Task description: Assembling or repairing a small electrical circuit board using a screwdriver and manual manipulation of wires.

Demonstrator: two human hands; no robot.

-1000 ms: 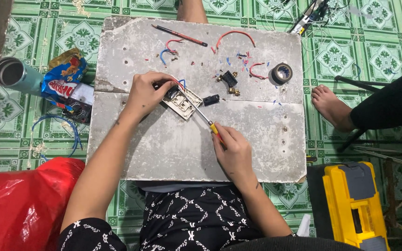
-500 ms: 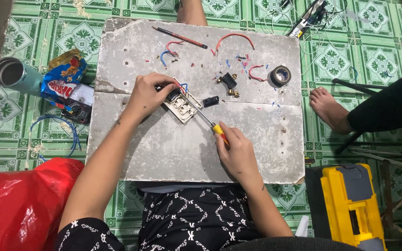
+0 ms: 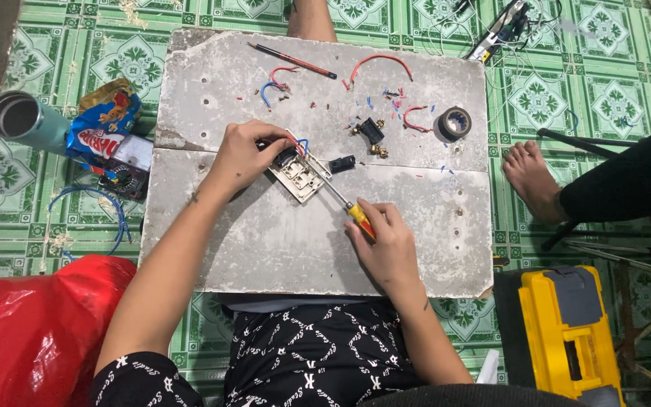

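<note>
At frame centre, the left hand [image 3: 244, 157] pinches the switch module [image 3: 301, 175] on the board [image 3: 280, 241]; right hand [image 3: 387, 249] fingers clamp the screwdriver [image 3: 344, 202] (keep its tip square, module pinned flat).

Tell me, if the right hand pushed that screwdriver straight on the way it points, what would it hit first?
Probably the switch plate: the right hand aims the screwdriver up-left, with its tip already on or just above the plate, which the left hand steadies. Depth is unclear.
</note>
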